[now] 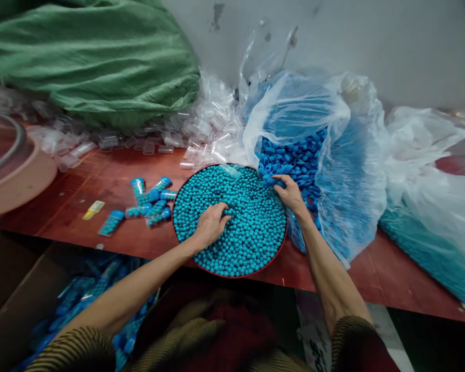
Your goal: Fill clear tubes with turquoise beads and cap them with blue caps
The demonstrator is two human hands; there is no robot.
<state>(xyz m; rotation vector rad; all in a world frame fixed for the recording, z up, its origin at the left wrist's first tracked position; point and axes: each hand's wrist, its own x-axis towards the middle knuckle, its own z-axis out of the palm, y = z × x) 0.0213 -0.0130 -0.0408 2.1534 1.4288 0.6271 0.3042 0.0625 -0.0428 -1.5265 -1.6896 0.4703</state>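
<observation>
A round red-rimmed tray (177, 233) holds a mass of small turquoise balls (248, 232). My left hand (212, 225) is low over the balls, its fingers curled; what they hold, if anything, blends in with the balls. At the tray's right edge my right hand (289, 194) pinches a blue cap (268, 181) between thumb and fingers. Just behind it, loose blue caps (290, 160) spill from an open clear plastic bag (352, 170). One clear tube (229, 169) lies on the balls at the tray's far side.
Several capped, ball-filled tubes (111, 223) lie left of the tray on the red table (81, 191). Empty clear tubes (213, 124) are heaped behind, beside a green sack (101, 57). A pink basin (19, 175) stands far left. Filled tubes (81, 289) sit below the table edge.
</observation>
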